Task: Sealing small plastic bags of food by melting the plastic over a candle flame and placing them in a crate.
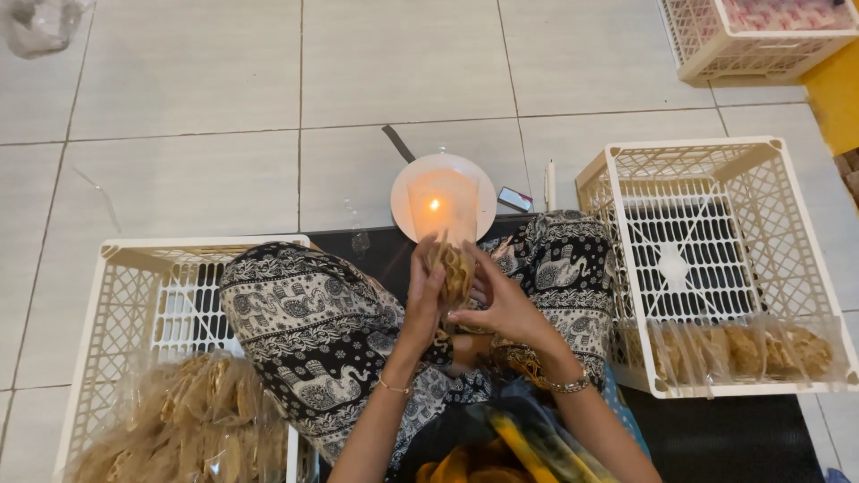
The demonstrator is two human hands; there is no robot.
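You held the clear snack packet [455,268] upright between both hands, its long axis running away from you so that its open top pointed straight at the candle flame [435,205] just beyond. Your left hand [424,291] was clenched round the packet's left side, and your right hand [501,304] grasped it from the right with the fingers laid across its lower part; both grips closed on the same packet, neither nearer than the other. The packet's top edge lay just short of the glass candle holder [443,206], which stood on a white plate [474,183].

All of this sat on a pale tiled floor [197,107], above your crossed legs in patterned trousers [313,322]. On your left stood a cream plastic crate [125,295] with a heap of filled packets [192,420]; on your right a second crate [716,259] held a row of packets [743,349] along its near wall. A third crate [761,36] stood well apart at the far right, and a crumpled plastic bag [36,22] lay at the far left corner.
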